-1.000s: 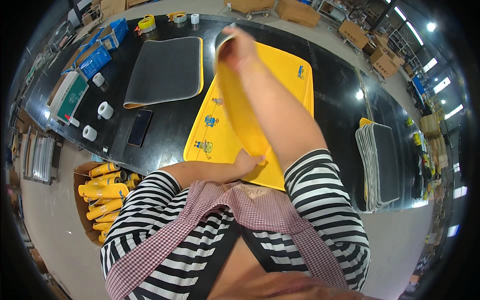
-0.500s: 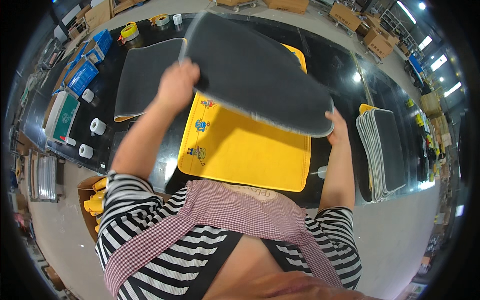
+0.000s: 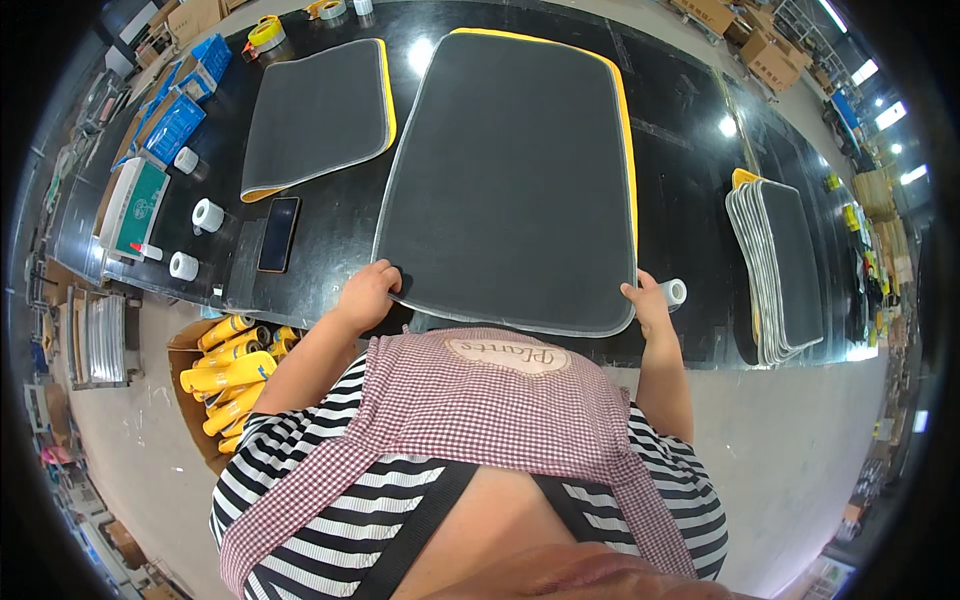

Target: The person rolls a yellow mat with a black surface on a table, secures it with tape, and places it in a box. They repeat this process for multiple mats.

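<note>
A large mat with rounded corners lies flat in front of me, its dark grey backing up. Along its far and right edges a yellow strip shows, from a yellow face or mat underneath. My left hand has its fingers closed on the near left corner. On the right edge, close to the near right corner, my right hand pinches the mat between thumb and fingers. A white tape roll stands just beside my right hand. Further left rests a folded grey mat with yellow edging.
A stack of folded mats sits at the right of the black table. At left are a phone, white rolls, a green-and-white box and blue boxes. A carton of rolled yellow mats stands on the floor.
The grey-backed mat, held raised and tilted over the yellow mat before, has come down flat and covers its printed face. Both hands have moved down to the near corners.
</note>
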The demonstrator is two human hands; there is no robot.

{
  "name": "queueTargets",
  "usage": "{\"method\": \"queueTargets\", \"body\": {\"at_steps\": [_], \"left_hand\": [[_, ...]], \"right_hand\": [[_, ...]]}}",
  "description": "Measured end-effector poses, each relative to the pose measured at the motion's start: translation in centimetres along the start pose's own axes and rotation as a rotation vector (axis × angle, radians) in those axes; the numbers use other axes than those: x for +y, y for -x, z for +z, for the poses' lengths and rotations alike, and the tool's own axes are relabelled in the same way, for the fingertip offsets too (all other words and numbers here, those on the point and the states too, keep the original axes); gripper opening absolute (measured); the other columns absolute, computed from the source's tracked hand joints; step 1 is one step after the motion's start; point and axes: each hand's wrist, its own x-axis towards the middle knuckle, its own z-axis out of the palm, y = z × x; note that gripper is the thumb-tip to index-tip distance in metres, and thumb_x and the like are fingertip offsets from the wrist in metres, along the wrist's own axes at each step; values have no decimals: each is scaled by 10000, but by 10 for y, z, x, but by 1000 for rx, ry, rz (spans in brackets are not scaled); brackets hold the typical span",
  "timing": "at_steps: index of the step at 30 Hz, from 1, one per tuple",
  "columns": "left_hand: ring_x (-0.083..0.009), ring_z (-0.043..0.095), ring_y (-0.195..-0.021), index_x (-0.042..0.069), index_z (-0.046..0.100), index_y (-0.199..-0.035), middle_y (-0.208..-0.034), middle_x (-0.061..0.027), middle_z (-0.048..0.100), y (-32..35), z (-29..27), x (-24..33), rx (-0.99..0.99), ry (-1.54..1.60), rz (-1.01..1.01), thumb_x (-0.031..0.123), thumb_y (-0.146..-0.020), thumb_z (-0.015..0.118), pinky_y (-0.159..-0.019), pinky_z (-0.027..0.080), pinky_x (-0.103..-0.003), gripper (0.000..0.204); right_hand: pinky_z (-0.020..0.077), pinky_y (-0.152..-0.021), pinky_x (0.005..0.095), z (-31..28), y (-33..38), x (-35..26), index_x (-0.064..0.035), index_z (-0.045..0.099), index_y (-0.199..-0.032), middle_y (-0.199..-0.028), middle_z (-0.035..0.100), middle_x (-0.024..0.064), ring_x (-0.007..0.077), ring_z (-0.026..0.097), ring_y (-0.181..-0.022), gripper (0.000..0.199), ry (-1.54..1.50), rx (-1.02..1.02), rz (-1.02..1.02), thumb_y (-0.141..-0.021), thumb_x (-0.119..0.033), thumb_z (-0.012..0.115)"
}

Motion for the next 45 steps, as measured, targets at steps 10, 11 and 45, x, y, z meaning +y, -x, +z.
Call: {"method": "queueTargets", "body": {"at_steps": [10, 11, 45], "left_hand": [[-334, 677, -754, 67, 761, -950, -825, -117, 723, -58, -14, -6, 103, 504, -408, 322, -890, 808, -728, 547, -426, 266], [-336, 675, -758, 73, 760, -958, -823, -111, 724, -75, -10, -8, 166, 448, -420, 326, -886, 809, -735, 548, -430, 267], [-226, 593, -971, 197, 796, -1114, -990, -9, 636, -20, 63, 75, 340, 42, 272, 173, -852, 779, -925, 424, -419, 263]], "right_hand": [[575, -907, 360, 16, 20, -8, -8, 622, -1351, -1174, 694, 226, 302, 698, -1105, 370, -1060, -126, 233, -1066, -243, 608], [559, -969, 380, 25, 2, -16, -17, 625, -1352, -1267, 669, 230, 321, 666, -1204, 371, -1086, -85, 233, -1069, -257, 605], [465, -895, 416, 119, 50, 17, -140, 773, -1145, -1056, 678, 43, 265, 617, -1025, 284, 752, 187, -1053, -893, -93, 653]]}}
